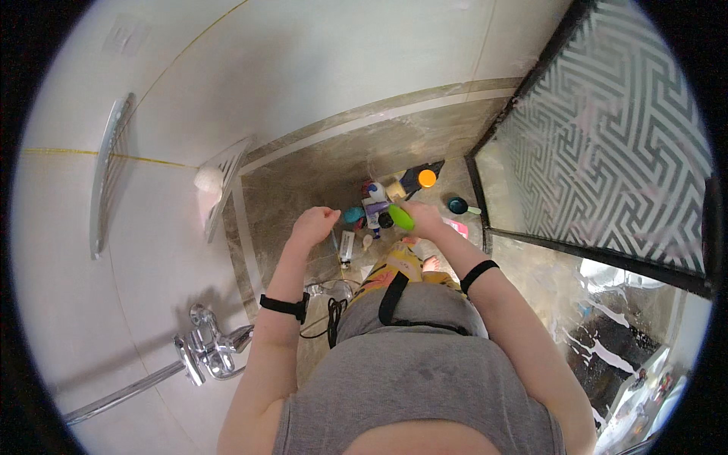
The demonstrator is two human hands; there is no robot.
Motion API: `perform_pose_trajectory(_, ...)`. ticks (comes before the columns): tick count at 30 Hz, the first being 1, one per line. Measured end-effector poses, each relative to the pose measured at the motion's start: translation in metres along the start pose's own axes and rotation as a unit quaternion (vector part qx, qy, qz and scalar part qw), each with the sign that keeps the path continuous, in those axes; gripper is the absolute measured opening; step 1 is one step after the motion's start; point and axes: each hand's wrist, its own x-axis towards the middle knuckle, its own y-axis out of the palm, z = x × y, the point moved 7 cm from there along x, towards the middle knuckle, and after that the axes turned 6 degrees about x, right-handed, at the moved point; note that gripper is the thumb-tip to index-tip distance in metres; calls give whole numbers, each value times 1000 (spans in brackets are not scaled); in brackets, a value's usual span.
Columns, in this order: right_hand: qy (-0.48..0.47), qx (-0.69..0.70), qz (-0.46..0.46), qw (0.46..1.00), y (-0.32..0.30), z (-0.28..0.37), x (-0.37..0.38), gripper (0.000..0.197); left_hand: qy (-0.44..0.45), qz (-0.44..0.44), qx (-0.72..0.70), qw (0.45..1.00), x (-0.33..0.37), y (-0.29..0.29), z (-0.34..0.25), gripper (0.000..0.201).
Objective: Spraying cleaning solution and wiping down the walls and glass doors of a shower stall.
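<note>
My right hand (423, 221) is closed round a bright green oval object (401, 217) with a smooth rounded face; its exact kind does not show. To the left, my left hand (313, 226) is raised with its fingers curled together, and anything inside them is hidden. Below and between the hands, a cluster of toiletries lies on the floor: a white bottle (376, 191), a purple tube (375, 207), a teal item (353, 214) and a white tube with a dark cap (347, 246). An orange round lid (427, 178) shows farther back.
A dark green scoop (458, 205) with a pale handle lies beside the black-framed patterned glass door (607, 144). Left, the wall carries a chrome mixer tap (212, 345) and a slatted shelf (230, 182) with a white bath puff (208, 180). A dark cord (334, 318) hangs near my waist.
</note>
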Motion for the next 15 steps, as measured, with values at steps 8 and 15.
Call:
perform_pose_trajectory(8,-145,-25,46,988,33,72,30,43,-67,-83,-124,987,-16,-2,68,44)
perform_pose_trajectory(15,-120,63,-67,988,19,69,32,37,-81,-99,-163,978,-31,3,80,43)
